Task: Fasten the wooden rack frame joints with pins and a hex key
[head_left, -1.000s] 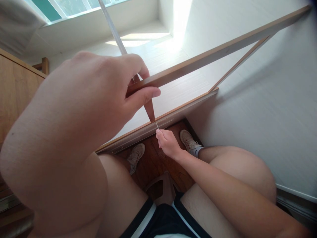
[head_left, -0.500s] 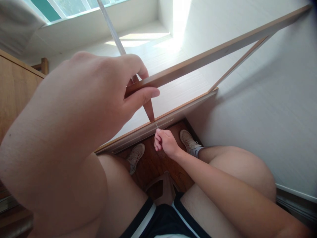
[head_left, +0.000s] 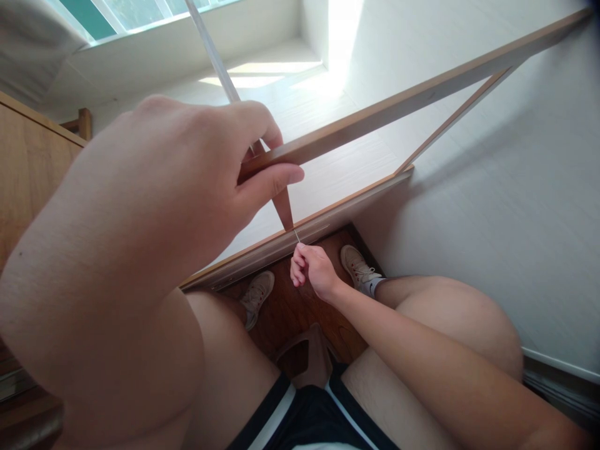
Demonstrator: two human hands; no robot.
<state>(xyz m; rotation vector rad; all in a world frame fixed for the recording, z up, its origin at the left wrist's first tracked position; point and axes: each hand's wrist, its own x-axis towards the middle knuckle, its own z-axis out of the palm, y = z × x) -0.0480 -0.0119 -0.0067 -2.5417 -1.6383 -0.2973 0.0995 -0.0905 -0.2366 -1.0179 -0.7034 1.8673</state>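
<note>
My left hand (head_left: 154,219) fills the near left and is closed around the end of a long wooden strip (head_left: 398,103) that runs up to the right. A narrow wooden upright (head_left: 284,209) drops from it to a lower wooden rail (head_left: 262,250), with a white panel (head_left: 337,169) behind. Lower down, my right hand (head_left: 312,269) pinches a thin metal pin (head_left: 296,235) whose tip meets the rail at the foot of the upright. A white rod (head_left: 213,53) rises from behind my left hand.
I sit on a brown stool (head_left: 309,353), bare knees apart, shoes (head_left: 257,294) on a dark wood floor. Wooden furniture (head_left: 28,169) stands at the left, a white wall (head_left: 492,219) with baseboard (head_left: 557,375) at the right, a window (head_left: 117,12) above.
My right hand has turned and shifted slightly left and down while keeping hold of the thin metal pin. My left hand and the wooden strip have stayed still.
</note>
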